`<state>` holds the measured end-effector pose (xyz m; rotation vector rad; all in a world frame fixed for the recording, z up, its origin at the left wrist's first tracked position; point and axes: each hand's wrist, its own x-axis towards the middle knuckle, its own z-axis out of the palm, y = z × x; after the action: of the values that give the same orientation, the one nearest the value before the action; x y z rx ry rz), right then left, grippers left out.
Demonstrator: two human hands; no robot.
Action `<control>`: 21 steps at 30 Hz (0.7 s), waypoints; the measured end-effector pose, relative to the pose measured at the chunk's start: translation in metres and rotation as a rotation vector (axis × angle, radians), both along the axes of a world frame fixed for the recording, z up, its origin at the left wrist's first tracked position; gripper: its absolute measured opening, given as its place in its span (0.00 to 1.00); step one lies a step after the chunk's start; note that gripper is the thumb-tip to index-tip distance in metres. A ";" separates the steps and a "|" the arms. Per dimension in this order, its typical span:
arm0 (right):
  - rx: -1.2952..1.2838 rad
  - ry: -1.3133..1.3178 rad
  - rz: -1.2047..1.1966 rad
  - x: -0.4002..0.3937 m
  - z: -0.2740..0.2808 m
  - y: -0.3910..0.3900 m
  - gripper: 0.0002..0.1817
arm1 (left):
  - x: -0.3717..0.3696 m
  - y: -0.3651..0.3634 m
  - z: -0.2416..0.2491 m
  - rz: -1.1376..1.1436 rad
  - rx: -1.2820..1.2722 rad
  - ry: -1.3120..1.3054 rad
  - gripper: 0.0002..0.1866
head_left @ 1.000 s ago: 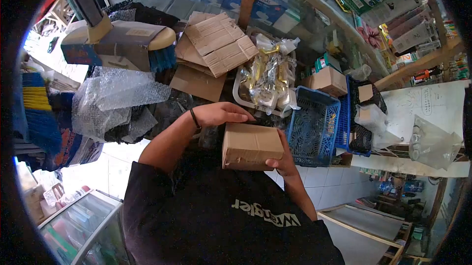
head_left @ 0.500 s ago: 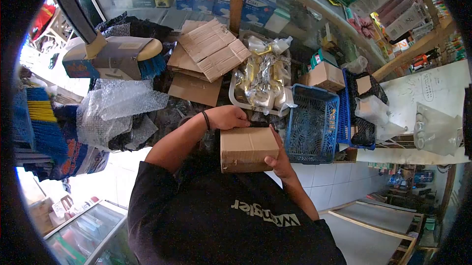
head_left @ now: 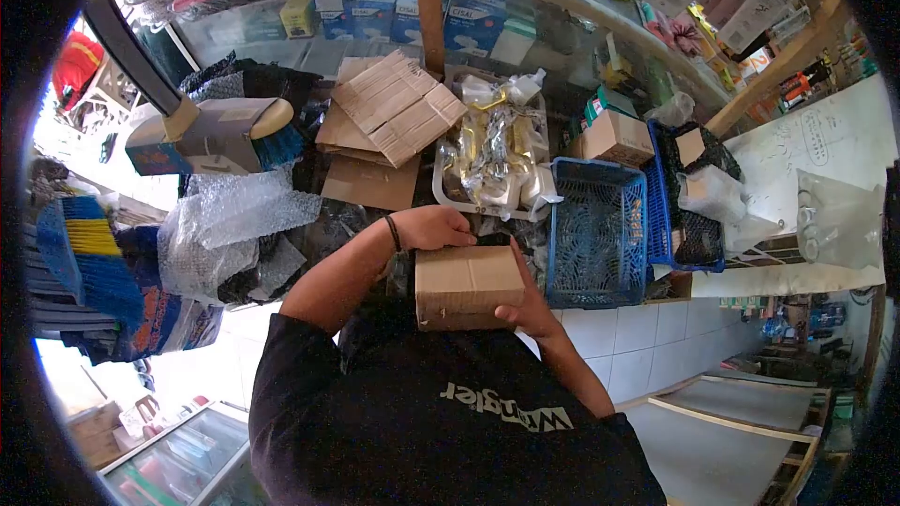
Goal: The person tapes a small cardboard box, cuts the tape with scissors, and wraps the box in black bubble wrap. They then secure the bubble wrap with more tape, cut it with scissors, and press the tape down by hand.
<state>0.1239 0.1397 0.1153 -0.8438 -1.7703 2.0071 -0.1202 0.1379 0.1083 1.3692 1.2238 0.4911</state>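
A small brown cardboard box (head_left: pixel 471 287) is held close to my chest. My right hand (head_left: pixel 531 307) grips it from the right, the thumb on the near side and the fingers along the right edge. My left hand (head_left: pixel 436 226) is at the box's far left edge with its fingers curled together. Whatever those fingers pinch, if anything, is hidden. Just beyond the hands stands a white tray (head_left: pixel 442 189) with plastic-wrapped, gold-coloured items (head_left: pixel 497 145). Flattened cardboard pieces (head_left: pixel 398 107) are stacked to its left.
A blue plastic basket (head_left: pixel 600 295) stands right of the box, with a second blue basket (head_left: pixel 662 196) beyond it. Bubble wrap (head_left: pixel 248 211) and a broom head with blue bristles (head_left: pixel 211 137) lie at left. Behind is a glass case with blue boxes (head_left: pixel 476 18).
The camera view has shifted slightly. My right hand keeps its grip on the box. A dark strip by the box's far edge shows less now, and my left hand stays at that edge.
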 end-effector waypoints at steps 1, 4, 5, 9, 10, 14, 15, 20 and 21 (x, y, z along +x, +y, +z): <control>0.026 -0.005 0.012 0.001 -0.002 0.001 0.69 | 0.000 0.001 0.003 -0.018 -0.018 0.017 0.18; 0.002 0.031 -0.015 -0.002 0.004 -0.001 0.69 | 0.001 0.003 0.016 -0.107 -0.023 0.058 0.22; -0.014 0.035 -0.030 -0.003 0.006 -0.001 0.69 | 0.001 0.004 0.018 -0.160 0.006 0.066 0.25; -0.062 0.038 -0.062 0.001 0.009 -0.002 0.70 | 0.007 -0.001 0.046 -0.391 0.124 0.237 0.44; -0.070 0.037 -0.061 0.002 0.008 -0.003 0.70 | 0.011 -0.003 0.052 -0.396 0.119 0.264 0.47; 0.055 0.060 -0.044 0.004 0.004 -0.008 0.69 | 0.020 -0.014 0.058 -0.393 0.122 0.312 0.52; 0.092 0.062 -0.037 0.006 0.000 -0.008 0.69 | 0.021 -0.016 0.058 -0.392 0.130 0.309 0.51; -0.015 0.170 0.015 0.023 -0.004 -0.002 0.58 | 0.023 -0.026 0.069 -0.462 0.222 0.277 0.44; -0.140 0.202 -0.014 0.025 0.004 -0.003 0.57 | 0.023 -0.027 0.075 -0.496 0.224 0.259 0.41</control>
<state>0.1486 0.1364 0.1194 -0.6638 -1.5248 2.1437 -0.0971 0.1107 0.1833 1.9032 0.9978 0.1021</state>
